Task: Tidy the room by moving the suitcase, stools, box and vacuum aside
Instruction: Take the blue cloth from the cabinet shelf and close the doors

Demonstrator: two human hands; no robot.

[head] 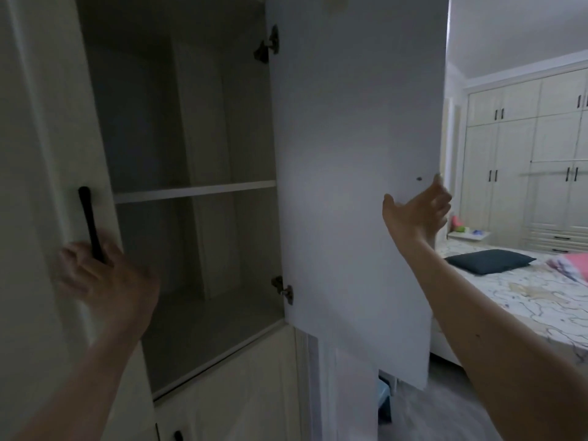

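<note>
while both cupboard doors stand open in front of me, my left hand [105,281] sits at the black handle [90,222] of the left door [38,154], its fingers [74,268] loosely curled beside the lower end of the bar; it is blurred, so i cannot tell whether they actually clasp it; my right hand [416,214] is spread open on the free edge of the right door [356,170], fingertips hooked round the rim and the thumb lying on the inner face, gripping nothing else; the cupboard [197,128] shows a bare shelf [194,190] and an empty floor below it; none of the suitcase, stools, box or vacuum can be made out from here, only a bluish thing [384,399] low behind the right door that i cannot identify, so the task's things are out of sight and i judge the tidying barely begun or paused at storage; the risks i see: the right door swings out toward the bed [525,300], and a careless push could knock it past its hinges [270,44] or strain them; if i close both doors together my fingertips on the rim could be pinched at the meeting edge; a loose hold on the left handle could let that door drift into my arm.
</note>
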